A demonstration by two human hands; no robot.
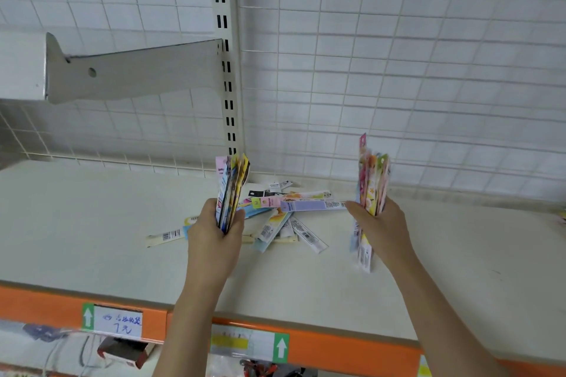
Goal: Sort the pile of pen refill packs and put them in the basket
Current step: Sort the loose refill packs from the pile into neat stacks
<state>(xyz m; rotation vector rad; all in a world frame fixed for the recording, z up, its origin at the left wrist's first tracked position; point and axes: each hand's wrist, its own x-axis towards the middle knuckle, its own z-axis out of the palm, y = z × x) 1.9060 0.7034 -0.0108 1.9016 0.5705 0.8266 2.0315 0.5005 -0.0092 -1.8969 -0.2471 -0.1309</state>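
fingers (235, 219) clasp upright packs (231, 184) above pile (284, 211).

A white shelf (92, 223) with orange edge (337, 349), wire grid backing (398, 70), metal bracket (137, 73).

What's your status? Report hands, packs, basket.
Left hand grips one bundle, right hand another. Loose pile on shelf. No basket visible.

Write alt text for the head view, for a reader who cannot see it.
Each hand holds an upright bundle of pen refill packs above a cream shelf: the left hand grips one bundle, the right hand another. Between them a loose pile of packs lies on the shelf, backed by a white wire grid.
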